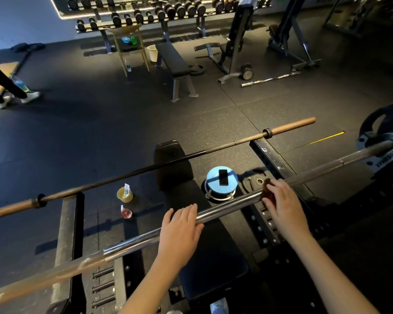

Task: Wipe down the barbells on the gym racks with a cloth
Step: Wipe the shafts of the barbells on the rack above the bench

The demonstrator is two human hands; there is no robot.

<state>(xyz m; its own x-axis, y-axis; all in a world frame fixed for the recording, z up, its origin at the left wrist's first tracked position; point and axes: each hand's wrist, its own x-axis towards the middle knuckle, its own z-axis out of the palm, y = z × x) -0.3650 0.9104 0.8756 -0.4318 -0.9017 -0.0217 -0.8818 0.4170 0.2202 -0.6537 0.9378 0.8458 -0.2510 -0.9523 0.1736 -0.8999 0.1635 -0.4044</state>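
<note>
A shiny steel barbell (pixel 225 206) runs across the rack from lower left to upper right, right in front of me. My left hand (pixel 179 232) rests on top of it with its fingers laid over the bar. My right hand (pixel 281 200) holds a small brown cloth (pixel 268 189) wrapped against the bar, further to the right. A second barbell (pixel 145 169), dark in the middle with rusty brown ends, lies on the rack beyond the first.
A black bench (pixel 175 168) sits under the bars. On the floor are a blue bucket with a phone on its lid (pixel 221 180), a yellow cup (pixel 124 194) and a small pink bottle (pixel 126 213). A weight plate (pixel 386 125) hangs at right. Dumbbell racks (pixel 145 14) line the back.
</note>
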